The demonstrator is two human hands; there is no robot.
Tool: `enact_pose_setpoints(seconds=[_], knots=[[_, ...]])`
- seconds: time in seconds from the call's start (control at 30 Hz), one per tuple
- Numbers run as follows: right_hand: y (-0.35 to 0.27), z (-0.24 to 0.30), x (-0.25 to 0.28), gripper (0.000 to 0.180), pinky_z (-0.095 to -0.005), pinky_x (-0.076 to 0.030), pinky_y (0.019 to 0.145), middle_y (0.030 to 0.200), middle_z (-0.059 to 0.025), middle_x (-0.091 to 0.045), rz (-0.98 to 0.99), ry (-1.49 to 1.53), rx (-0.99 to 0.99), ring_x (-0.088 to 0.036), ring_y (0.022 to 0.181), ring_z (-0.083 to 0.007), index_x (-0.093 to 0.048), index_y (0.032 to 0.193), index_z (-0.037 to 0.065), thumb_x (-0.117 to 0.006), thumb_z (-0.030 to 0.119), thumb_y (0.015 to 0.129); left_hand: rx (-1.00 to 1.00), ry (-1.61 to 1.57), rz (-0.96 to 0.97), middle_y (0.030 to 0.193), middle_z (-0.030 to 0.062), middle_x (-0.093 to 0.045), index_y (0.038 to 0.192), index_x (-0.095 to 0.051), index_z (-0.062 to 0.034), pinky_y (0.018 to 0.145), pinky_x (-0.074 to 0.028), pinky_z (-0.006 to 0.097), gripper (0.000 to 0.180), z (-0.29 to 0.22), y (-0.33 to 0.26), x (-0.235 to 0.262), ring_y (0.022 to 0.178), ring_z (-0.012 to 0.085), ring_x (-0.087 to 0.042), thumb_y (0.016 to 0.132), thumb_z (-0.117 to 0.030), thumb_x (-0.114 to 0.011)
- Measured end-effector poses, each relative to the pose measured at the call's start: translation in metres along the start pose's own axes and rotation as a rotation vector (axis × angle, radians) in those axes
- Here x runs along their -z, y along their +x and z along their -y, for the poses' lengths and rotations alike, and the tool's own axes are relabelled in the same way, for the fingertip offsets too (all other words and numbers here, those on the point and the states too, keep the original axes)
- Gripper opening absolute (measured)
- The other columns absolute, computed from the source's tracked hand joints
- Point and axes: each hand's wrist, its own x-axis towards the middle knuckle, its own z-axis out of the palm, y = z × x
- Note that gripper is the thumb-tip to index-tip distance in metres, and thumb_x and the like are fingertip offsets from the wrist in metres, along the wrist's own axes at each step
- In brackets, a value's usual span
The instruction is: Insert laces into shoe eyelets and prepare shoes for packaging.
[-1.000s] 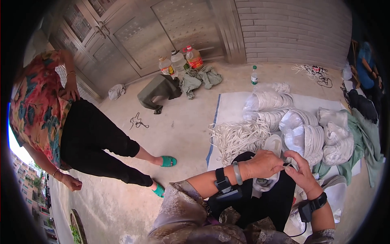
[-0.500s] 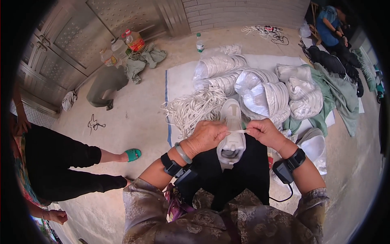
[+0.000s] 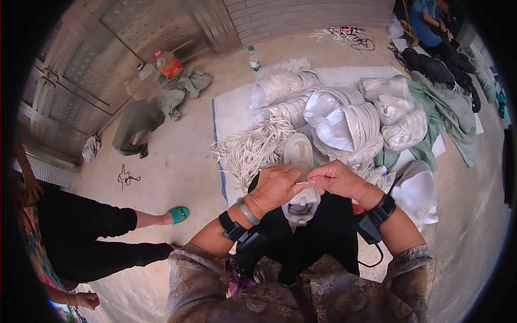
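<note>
A pale shoe (image 3: 299, 149) rests on my lap, its toe pointing away from me and its heel opening toward me. Over the shoe's tongue, my left hand (image 3: 276, 185) is closed on a white shoelace (image 3: 308, 183). My right hand (image 3: 335, 179) pinches the lace too, its fingertips meeting those of the left. Both hands hide the middle of the shoe. Just beyond it lies a tangled heap of white shoelaces (image 3: 253, 148). Stacks of light shoe pieces in clear plastic (image 3: 344, 121) lie behind and to the right.
A person in black trousers (image 3: 81, 215) stands at my left, one green slipper (image 3: 179, 214) near me. Jugs (image 3: 168, 64) and a grey-green cloth (image 3: 186, 89) sit by the metal door. A bottle (image 3: 253, 59) stands behind the white sheet (image 3: 231, 107). Another person (image 3: 428, 24) sits far right.
My hands have come together over the shoe, where before they held the lace stretched between them. The whole view has shifted slightly.
</note>
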Motion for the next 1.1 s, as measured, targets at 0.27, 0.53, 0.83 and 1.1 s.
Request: enact_pose_setpoints(seconds=[0.27, 0.53, 0.83, 1.1], knots=[[0.008, -0.057, 0.003, 0.013, -0.0225, -0.042, 0.048, 0.064, -0.0016, -0.052, -0.367, -0.21, 0.042, -0.049, 0.054, -0.0078, -0.058, 0.087, 0.001, -0.046, -0.001, 0.084, 0.267, 0.048, 0.276, 0.064, 0.0195, -0.058, 0.111, -0.041, 0.0066, 0.059, -0.047, 0.043, 0.05, 0.0, -0.016, -0.017, 0.064, 0.0361, -0.059, 0.077, -0.024, -0.06], [0.015, -0.067, -0.004, 0.015, -0.0254, -0.044, 0.052, 0.058, -0.0053, -0.055, -0.44, -0.094, 0.05, -0.053, 0.053, -0.0108, -0.059, 0.085, 0.002, -0.048, -0.004, 0.077, 0.388, -0.085, 0.267, 0.064, 0.0195, -0.058, 0.115, -0.036, 0.0069, 0.06, -0.046, 0.043, 0.049, 0.012, -0.026, -0.028, 0.065, 0.037, -0.058, 0.08, -0.02, -0.057], [0.038, -0.074, -0.006, 0.012, -0.0238, -0.045, 0.052, 0.063, -0.0039, -0.056, -0.438, -0.119, 0.016, -0.053, 0.056, -0.0093, -0.056, 0.082, 0.002, -0.048, -0.007, 0.078, 0.429, -0.116, 0.314, 0.066, 0.0195, -0.058, 0.12, -0.032, 0.0099, 0.061, -0.047, 0.042, 0.056, 0.035, -0.027, -0.042, 0.065, 0.0367, -0.059, 0.079, -0.02, -0.057], [0.035, -0.048, 0.004, 0.009, -0.0345, -0.045, 0.052, 0.062, -0.015, -0.054, -0.422, -0.393, 0.003, -0.059, 0.058, -0.0298, -0.047, 0.083, 0.003, -0.053, -0.002, 0.078, 0.372, -0.272, 0.299, 0.066, 0.02, -0.058, 0.121, -0.028, 0.0117, 0.056, -0.048, 0.042, 0.061, 0.042, -0.02, -0.043, 0.059, 0.0358, -0.059, 0.077, -0.017, -0.057]])
